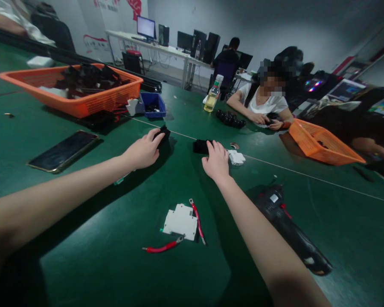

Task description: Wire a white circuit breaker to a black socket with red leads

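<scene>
Hands are both stretched out over the green table (83,264), so starting there: the left hand (144,150) has its fingers curled round a small black part (163,133), pinched at the tips and low against the tabletop. The right hand (216,161) has bent fingers lying on one end of a black block (200,146) that sits flat on the table; can't tell if it's really gripping or just resting on it. Just beside that hand is a little white plastic piece (236,157). Nearer to me, between the forearms, lies a white circuit breaker (179,221) with two red wires (162,247) by it, one along its right edge. A black electric screwdriver (288,226) lies right of the right forearm. Off left there's a phone (62,150) face up, and behind it an orange basket (92,104) piled with black parts, a blue bin (152,104) just beside it. Across the table a co-worker (265,104) handles something small, near a bottle (213,94), a cluster of black pieces (230,118) and a second orange basket (320,143).
</scene>
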A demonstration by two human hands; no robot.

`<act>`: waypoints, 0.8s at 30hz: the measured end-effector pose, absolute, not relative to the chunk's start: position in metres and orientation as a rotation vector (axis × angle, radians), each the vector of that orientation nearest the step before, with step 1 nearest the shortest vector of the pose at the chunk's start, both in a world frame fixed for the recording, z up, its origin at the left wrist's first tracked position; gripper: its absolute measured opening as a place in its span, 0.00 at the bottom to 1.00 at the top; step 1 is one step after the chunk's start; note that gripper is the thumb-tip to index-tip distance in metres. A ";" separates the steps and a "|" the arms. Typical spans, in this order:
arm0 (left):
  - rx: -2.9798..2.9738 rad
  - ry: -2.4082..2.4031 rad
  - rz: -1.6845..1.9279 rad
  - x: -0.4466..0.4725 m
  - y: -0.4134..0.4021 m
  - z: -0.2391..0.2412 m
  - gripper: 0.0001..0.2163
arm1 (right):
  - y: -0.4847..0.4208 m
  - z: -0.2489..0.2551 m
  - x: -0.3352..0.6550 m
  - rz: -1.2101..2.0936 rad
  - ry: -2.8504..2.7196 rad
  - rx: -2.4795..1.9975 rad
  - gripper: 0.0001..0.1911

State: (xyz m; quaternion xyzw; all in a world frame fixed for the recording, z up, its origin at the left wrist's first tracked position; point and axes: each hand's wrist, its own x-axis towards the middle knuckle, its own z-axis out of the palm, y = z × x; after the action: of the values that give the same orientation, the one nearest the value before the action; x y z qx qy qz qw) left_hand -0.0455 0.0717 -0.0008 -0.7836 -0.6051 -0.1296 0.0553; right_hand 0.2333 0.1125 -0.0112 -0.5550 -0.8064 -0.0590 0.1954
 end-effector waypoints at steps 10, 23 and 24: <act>-2.378 -1.829 -0.445 -0.047 0.070 -0.001 0.29 | -0.037 0.008 0.268 -0.197 -2.398 -1.409 0.27; -2.296 -1.974 -0.554 -0.043 0.071 -0.001 0.32 | -0.039 0.001 0.295 0.233 -2.391 -1.185 0.18; -2.290 -1.986 -0.550 -0.043 0.071 -0.001 0.32 | -0.040 0.001 0.296 0.238 -2.391 -1.176 0.18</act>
State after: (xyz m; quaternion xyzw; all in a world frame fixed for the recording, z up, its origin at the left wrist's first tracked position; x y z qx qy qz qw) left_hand -0.0431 0.0709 -0.0013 -0.7429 -0.6444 -0.1785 0.0304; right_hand 0.2958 -0.0396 0.0005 -0.4278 -0.8695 0.0866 0.2311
